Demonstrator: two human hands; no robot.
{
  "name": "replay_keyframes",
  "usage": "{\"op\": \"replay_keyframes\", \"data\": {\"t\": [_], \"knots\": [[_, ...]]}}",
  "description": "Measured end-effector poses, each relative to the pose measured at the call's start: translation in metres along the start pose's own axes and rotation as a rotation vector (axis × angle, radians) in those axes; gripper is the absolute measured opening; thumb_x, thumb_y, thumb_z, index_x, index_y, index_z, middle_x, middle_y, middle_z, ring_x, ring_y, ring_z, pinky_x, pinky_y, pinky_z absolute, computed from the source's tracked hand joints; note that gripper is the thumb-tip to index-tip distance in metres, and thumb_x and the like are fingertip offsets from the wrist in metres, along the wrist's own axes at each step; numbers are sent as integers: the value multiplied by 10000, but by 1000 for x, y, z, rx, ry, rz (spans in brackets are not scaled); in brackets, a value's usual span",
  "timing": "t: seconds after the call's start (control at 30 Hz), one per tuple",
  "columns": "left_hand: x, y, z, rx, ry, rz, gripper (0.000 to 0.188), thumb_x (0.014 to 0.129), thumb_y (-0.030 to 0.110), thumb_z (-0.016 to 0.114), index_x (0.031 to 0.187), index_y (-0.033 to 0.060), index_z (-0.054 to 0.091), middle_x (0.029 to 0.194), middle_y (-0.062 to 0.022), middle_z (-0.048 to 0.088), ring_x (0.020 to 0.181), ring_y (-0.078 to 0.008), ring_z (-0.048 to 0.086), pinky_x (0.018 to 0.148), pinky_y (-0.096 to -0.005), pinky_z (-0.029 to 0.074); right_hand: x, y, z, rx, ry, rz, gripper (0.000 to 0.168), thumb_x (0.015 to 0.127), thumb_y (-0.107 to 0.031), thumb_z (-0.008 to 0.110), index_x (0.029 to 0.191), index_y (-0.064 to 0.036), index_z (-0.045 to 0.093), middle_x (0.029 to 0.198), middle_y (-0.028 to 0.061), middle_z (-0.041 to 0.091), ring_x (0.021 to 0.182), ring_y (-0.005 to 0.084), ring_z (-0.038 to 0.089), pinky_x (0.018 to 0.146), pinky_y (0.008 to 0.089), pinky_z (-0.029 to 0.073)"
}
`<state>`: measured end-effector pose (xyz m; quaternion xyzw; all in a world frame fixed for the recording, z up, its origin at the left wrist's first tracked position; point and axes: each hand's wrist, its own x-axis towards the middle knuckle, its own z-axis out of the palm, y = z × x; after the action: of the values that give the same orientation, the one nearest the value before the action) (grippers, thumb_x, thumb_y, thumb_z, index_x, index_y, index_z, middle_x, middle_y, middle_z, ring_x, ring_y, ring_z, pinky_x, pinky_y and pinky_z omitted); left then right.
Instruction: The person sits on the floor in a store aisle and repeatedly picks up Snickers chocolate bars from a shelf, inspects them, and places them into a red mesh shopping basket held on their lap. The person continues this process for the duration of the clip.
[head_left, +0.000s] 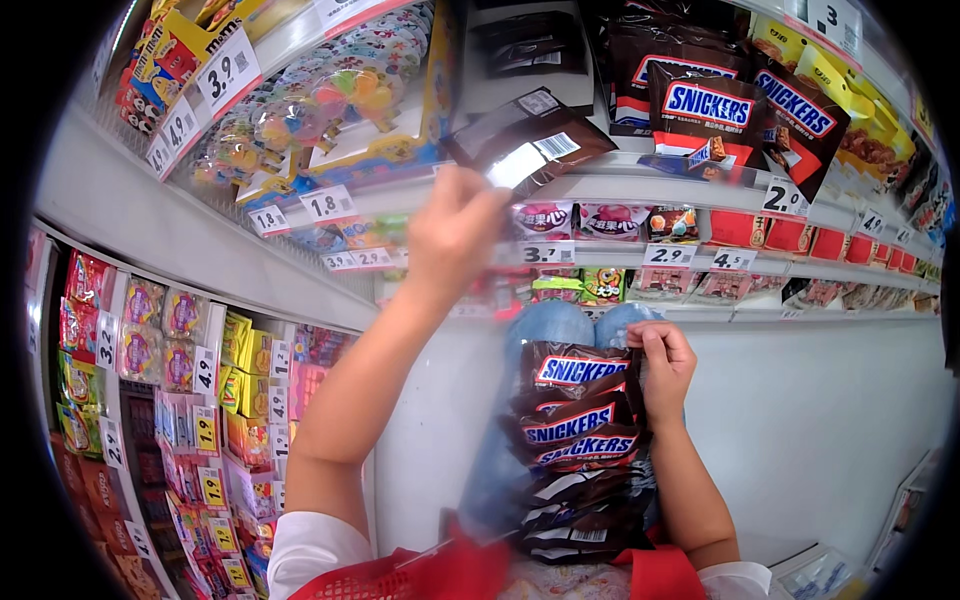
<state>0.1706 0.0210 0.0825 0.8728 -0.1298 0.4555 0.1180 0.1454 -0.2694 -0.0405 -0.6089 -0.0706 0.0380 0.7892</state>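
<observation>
My left hand (457, 232), slightly blurred, is raised at the shelf edge and pinches the lower edge of a brown Snickers bag (536, 142), its barcode side up. That bag lies tilted across the shelf front, before a dark box (525, 56) with more brown packs inside. To its right stand several Snickers bags (709, 112), fronts outward. On my lap rests an overlapping stack of Snickers bags (577, 427), some showing fronts and some backs. My right hand (664, 360) holds the far right corner of this stack, by my knees.
Round lollipops in clear wrap (300, 120) fill a display box at the upper left. Lower shelves hold small candy packs (615, 221) behind price tags (670, 256). Another candy rack (165, 322) stands at the left. Yellow snack bags (862, 112) hang over the shelf at the right.
</observation>
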Motion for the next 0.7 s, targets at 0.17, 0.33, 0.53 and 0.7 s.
{"op": "replay_keyframes", "data": {"t": [0.17, 0.33, 0.53, 0.7], "knots": [[-5, -9, 3, 23, 35, 16, 197, 698, -15, 726, 873, 76, 713, 823, -55, 584, 646, -230, 618, 528, -352, 481, 0, 1, 2, 8, -10, -15, 158, 1024, -73, 589, 948, 45, 661, 977, 88, 698, 879, 136, 638, 838, 277, 510], [4, -6, -2, 29, 85, 89, 229, 695, -106, 730, 870, 36, 693, 863, -82, 588, 756, -263, 603, 699, -377, 501, -1, 0, 0, 3, -14, -15, 156, 1025, -73, 588, 961, 49, 662, 979, 90, 692, 882, 140, 635, 839, 281, 510], [23, 17, -35, -318, 241, 63, 207, 963, -109, 610, 1083, 12, 493, 1154, -225, 694, 1031, -241, 691, 928, -336, 535, 1, 2, 2, 18, -16, -18, 136, 1022, -53, 585, 964, 43, 662, 990, 79, 689, 898, 131, 626, 852, 280, 504], [-13, 40, -43, -409, 245, -72, 187, 972, -112, 594, 1079, 0, 490, 1133, -242, 692, 1005, -192, 673, 884, -282, 524, -1, 4, 0, 7, -22, 7, 119, 1017, -41, 587, 996, 41, 671, 1004, 69, 688, 900, 123, 618, 852, 274, 492]]}}
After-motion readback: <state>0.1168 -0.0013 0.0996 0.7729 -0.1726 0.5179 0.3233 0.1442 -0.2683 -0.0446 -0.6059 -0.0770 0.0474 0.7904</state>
